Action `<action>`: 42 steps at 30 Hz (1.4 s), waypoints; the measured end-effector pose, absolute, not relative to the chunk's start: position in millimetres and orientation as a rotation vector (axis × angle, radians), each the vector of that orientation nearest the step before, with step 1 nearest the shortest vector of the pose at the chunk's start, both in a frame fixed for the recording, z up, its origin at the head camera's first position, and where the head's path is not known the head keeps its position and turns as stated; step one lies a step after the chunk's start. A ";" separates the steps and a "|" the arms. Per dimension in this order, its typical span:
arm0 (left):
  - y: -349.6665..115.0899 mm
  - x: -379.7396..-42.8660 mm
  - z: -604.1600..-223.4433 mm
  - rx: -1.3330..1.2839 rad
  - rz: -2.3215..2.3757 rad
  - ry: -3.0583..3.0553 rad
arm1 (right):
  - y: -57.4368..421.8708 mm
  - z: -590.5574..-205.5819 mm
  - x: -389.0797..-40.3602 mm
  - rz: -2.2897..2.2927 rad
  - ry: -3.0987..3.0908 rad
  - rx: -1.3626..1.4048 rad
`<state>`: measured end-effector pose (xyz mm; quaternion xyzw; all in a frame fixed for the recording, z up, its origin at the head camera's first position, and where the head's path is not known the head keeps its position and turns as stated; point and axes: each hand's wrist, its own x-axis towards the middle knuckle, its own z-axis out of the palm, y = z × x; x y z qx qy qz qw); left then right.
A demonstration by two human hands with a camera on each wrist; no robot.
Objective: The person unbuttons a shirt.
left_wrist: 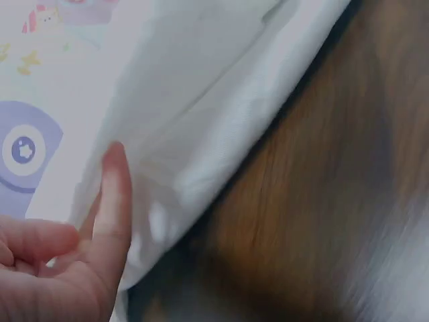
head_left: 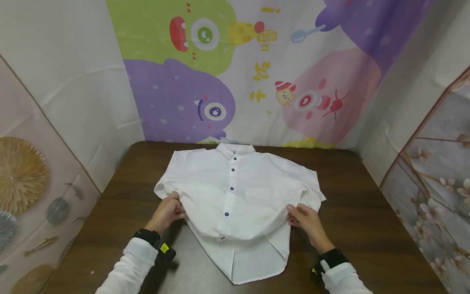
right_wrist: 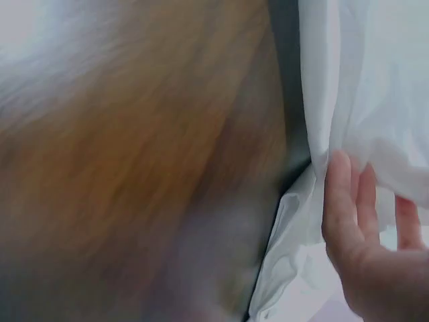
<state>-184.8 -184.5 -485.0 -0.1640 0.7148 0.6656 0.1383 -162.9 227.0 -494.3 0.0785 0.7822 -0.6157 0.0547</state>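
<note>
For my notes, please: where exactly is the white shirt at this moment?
In the head view, the white shirt is midway across the brown table, between the left hand and the right hand, its collar at the far edge.

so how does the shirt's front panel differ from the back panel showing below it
The front panel carries dark buttons; the back panel shows none. The front panel is lifted, held by the left hand and right hand; the back panel extends out beneath it, lower in the head view. Both are white.
</note>
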 end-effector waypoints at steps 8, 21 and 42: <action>-180.4 -197.4 -503.4 -0.364 1.663 2.411 | 223.3 -503.0 -172.0 -2.047 2.379 0.266; -169.9 -215.3 -503.0 -0.359 1.195 2.793 | 204.8 -484.9 -174.5 -1.702 2.501 0.503; -271.4 -158.8 -460.0 0.076 1.919 2.119 | 263.4 -440.5 -164.9 -2.014 2.097 0.422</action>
